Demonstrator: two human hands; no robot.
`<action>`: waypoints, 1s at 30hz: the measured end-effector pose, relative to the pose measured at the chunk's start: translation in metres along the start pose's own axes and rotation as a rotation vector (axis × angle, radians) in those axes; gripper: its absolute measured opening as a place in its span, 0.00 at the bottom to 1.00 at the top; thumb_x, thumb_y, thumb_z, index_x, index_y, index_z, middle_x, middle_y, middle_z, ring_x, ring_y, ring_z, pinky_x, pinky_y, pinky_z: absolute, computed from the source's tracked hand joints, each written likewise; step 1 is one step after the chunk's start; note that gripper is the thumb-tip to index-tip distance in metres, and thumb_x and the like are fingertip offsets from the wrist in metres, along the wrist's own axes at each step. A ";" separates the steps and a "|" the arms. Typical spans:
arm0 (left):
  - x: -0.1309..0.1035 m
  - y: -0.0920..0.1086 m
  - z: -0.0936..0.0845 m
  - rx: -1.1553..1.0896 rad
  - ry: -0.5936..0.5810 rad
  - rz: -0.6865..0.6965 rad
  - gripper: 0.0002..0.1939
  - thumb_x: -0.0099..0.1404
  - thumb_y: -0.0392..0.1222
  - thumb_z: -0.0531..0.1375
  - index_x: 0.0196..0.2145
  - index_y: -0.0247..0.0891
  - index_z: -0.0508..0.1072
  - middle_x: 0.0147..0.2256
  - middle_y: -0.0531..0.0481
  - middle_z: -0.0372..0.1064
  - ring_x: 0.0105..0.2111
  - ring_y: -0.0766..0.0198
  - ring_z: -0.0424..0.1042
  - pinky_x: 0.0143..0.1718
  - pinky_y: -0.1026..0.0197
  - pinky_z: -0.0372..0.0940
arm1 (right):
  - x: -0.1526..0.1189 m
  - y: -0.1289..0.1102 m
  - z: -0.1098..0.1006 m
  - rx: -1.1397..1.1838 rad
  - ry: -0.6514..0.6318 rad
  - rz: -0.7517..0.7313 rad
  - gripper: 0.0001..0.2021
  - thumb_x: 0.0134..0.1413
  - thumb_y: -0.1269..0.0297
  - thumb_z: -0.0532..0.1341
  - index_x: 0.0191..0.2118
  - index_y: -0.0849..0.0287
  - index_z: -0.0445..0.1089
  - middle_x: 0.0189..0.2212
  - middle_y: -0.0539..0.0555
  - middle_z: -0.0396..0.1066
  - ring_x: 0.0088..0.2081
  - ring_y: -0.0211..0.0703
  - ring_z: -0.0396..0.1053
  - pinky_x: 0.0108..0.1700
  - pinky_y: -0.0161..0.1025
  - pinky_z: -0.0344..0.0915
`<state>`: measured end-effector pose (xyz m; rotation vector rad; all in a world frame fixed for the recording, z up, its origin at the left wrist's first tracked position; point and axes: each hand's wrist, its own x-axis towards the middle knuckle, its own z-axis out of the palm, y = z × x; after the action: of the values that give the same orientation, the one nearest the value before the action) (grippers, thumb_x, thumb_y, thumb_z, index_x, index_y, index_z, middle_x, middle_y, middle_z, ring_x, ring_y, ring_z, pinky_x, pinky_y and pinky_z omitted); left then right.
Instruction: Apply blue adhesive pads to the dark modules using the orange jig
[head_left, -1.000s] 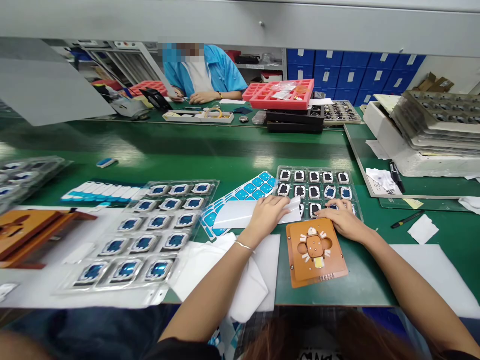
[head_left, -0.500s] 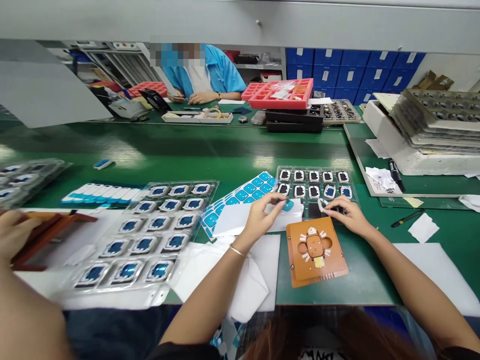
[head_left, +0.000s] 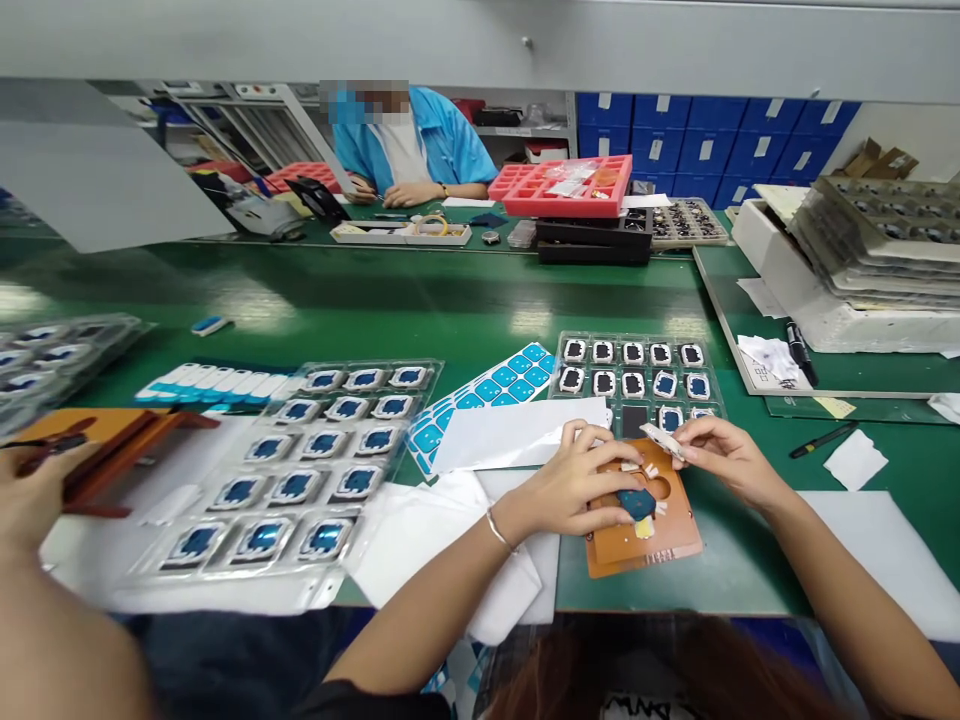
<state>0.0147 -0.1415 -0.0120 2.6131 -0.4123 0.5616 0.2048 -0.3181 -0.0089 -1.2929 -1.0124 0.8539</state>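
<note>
My left hand [head_left: 581,482] is over the left part of an orange fixture plate [head_left: 622,555], its fingers closed on a dark blue rounded piece [head_left: 637,503] at the plate's middle. Part of the plate is hidden under this hand. My right hand [head_left: 724,458] pinches a white frame-like part [head_left: 663,440] just above the plate's upper right edge. Behind the plate lies a clear tray [head_left: 646,362] of white-rimmed parts with dark or blue centres. A sheet of blue stickers [head_left: 499,385] is partly covered by white paper [head_left: 517,432].
At the left, another person's hand [head_left: 37,490] holds a tool by an orange-brown fixture [head_left: 112,440]. A large clear tray [head_left: 281,490] of blue-centred parts lies beside it. White foam and stacked trays [head_left: 877,240] stand at right. Across the bench sits a person in blue [head_left: 450,140].
My left hand has moved down and right with the blue piece, onto the orange plate. My right hand has shifted slightly with the white part. The neighbour's hand now shows a tool.
</note>
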 end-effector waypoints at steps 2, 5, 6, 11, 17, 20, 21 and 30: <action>-0.002 -0.002 0.001 0.071 0.015 0.048 0.21 0.70 0.59 0.51 0.47 0.44 0.74 0.51 0.45 0.71 0.46 0.52 0.61 0.49 0.48 0.51 | 0.000 -0.002 0.000 0.011 -0.013 0.020 0.12 0.53 0.53 0.68 0.37 0.54 0.73 0.33 0.52 0.74 0.32 0.41 0.74 0.38 0.42 0.74; -0.003 -0.001 0.001 0.130 0.054 0.140 0.21 0.70 0.58 0.52 0.49 0.42 0.72 0.50 0.44 0.73 0.45 0.52 0.62 0.48 0.47 0.52 | 0.000 -0.004 0.001 0.039 -0.044 0.051 0.16 0.51 0.51 0.69 0.41 0.54 0.70 0.32 0.52 0.75 0.29 0.40 0.74 0.35 0.42 0.75; -0.003 0.000 0.001 0.140 0.062 0.167 0.21 0.70 0.58 0.52 0.49 0.41 0.72 0.49 0.44 0.73 0.45 0.52 0.63 0.48 0.47 0.51 | -0.001 -0.004 0.001 0.045 -0.055 0.062 0.17 0.52 0.51 0.69 0.42 0.54 0.69 0.32 0.51 0.75 0.28 0.40 0.74 0.33 0.41 0.74; -0.003 0.005 0.002 0.168 0.075 0.248 0.23 0.73 0.56 0.46 0.49 0.39 0.72 0.44 0.45 0.76 0.43 0.54 0.68 0.51 0.45 0.50 | -0.002 -0.005 0.002 -0.062 -0.064 0.049 0.14 0.56 0.52 0.66 0.42 0.54 0.69 0.32 0.53 0.75 0.31 0.41 0.75 0.34 0.40 0.74; -0.002 0.006 -0.002 0.222 0.099 0.271 0.23 0.74 0.55 0.46 0.45 0.38 0.74 0.48 0.44 0.76 0.46 0.54 0.70 0.56 0.42 0.48 | -0.003 -0.003 0.002 -0.108 -0.033 0.029 0.13 0.52 0.55 0.69 0.38 0.54 0.70 0.33 0.52 0.74 0.34 0.40 0.74 0.37 0.38 0.74; -0.001 0.004 -0.004 0.222 0.137 0.269 0.23 0.74 0.55 0.47 0.45 0.35 0.73 0.47 0.43 0.76 0.45 0.54 0.70 0.54 0.43 0.51 | -0.004 -0.003 0.002 -0.007 -0.057 0.122 0.14 0.50 0.56 0.71 0.38 0.54 0.69 0.33 0.52 0.74 0.31 0.40 0.74 0.34 0.39 0.74; -0.001 0.004 -0.004 0.215 0.141 0.264 0.23 0.74 0.55 0.47 0.45 0.34 0.73 0.46 0.43 0.77 0.44 0.54 0.70 0.53 0.44 0.51 | -0.004 -0.004 0.002 0.041 -0.064 0.158 0.14 0.50 0.56 0.71 0.38 0.54 0.68 0.32 0.51 0.74 0.30 0.40 0.74 0.33 0.39 0.74; -0.001 0.004 -0.002 0.093 0.097 0.247 0.20 0.70 0.57 0.54 0.43 0.37 0.74 0.40 0.45 0.76 0.43 0.55 0.69 0.47 0.49 0.58 | -0.001 -0.006 0.000 0.137 -0.017 0.341 0.17 0.38 0.60 0.76 0.32 0.58 0.71 0.29 0.51 0.77 0.30 0.38 0.74 0.34 0.35 0.72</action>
<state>0.0122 -0.1435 -0.0095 2.6272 -0.6981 0.8023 0.2041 -0.3194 -0.0031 -1.3620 -0.7419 1.1743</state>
